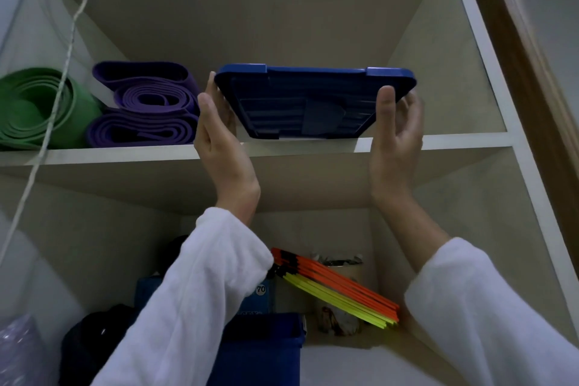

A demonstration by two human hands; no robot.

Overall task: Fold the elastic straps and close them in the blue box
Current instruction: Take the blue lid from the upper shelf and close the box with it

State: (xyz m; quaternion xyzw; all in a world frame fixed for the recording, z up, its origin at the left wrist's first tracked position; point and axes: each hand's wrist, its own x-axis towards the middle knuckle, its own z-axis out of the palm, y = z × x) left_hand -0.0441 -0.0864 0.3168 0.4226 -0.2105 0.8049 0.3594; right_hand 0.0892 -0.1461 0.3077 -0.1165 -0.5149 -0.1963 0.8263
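Observation:
A blue plastic box [313, 100] is held up at the upper shelf, seen from below, its ribbed underside facing me. My left hand [219, 135] grips its left side and my right hand [396, 131] grips its right side. On the same shelf, to the left, lie folded purple elastic straps [147, 103] and a rolled green strap [37, 106]. What is inside the box is hidden.
The white shelf board [125, 155] runs below the box. A thin cord [59, 97] hangs down at the left. On the lower shelf lie orange and yellow sticks [338, 288], a blue container [266, 345], a dark bag [91, 341] and a tin.

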